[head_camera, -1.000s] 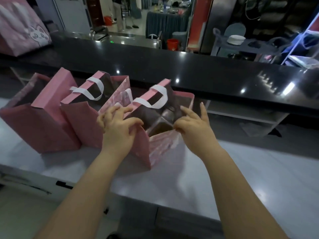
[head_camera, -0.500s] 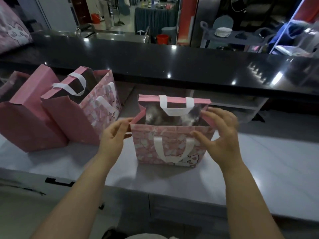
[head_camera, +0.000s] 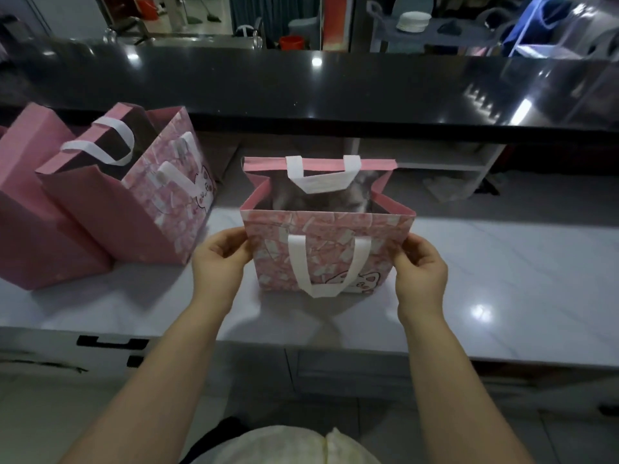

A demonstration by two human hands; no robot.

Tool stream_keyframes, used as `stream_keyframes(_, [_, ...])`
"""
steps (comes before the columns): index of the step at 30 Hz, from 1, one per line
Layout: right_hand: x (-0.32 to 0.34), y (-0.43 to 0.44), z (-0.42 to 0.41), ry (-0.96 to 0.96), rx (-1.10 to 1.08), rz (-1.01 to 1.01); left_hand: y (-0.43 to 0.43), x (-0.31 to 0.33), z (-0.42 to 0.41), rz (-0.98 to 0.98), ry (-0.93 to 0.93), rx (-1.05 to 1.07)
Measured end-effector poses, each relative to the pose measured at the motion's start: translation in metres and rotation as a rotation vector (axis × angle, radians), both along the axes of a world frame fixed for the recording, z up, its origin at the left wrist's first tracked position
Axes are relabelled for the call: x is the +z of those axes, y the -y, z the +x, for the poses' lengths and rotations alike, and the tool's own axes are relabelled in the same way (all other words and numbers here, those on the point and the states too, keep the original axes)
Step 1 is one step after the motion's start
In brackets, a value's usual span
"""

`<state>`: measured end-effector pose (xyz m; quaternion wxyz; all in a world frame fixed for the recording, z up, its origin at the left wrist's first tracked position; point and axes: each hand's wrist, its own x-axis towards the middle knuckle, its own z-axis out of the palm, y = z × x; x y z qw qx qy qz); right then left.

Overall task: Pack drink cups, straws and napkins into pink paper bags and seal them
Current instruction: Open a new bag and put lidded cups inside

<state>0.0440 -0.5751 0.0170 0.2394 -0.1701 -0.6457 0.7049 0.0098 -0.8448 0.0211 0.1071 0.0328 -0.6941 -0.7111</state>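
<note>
**Head view, left to right.** A plain pink bag (head_camera: 40, 209) stands at far left. Touching it is a patterned bag (head_camera: 160, 209) with white handles and an open mouth.

The left hand (head_camera: 217, 262) sets its grip on the left edge of the pink paper bag (head_camera: 321, 256), with thumb and curled fingers pinching the side fold just below the rim. This bag stands upright at the middle of the surface, near its front edge, with its mouth open. Its contents are grey and blurred and cannot be identified. The near handle (head_camera: 330, 266) hangs flat down the front face, and the far handle (head_camera: 323, 177) droops into the mouth. The right hand (head_camera: 422, 272) mirrors the left, its grip closed in a pinch on the right edge.

Judging by its creased walls, the bag is light and thin, stiff only along its folds. Squeezed mid-panel it would likely crush or tear, so the side folds or rim are the places to hold.

The surface (head_camera: 502, 279) is pale, glossy and marble-like, and probably slippery. Behind it runs a raised black counter (head_camera: 335, 92) with a shelf (head_camera: 435, 164) beneath. Beyond lies a dim room with a stack of white plates (head_camera: 413, 21) at right.
</note>
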Motion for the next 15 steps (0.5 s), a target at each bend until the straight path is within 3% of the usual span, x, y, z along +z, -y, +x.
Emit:
stream_keyframes(5, [-0.013,0.006,0.006,0.023,-0.051,-0.02,0.002,-0.02,0.002,-0.016,0.097,0.0])
stream_keyframes(15, [-0.035,0.023,0.023,0.205,-0.113,0.008,0.01,-0.035,-0.001,-0.243,0.101,-0.177])
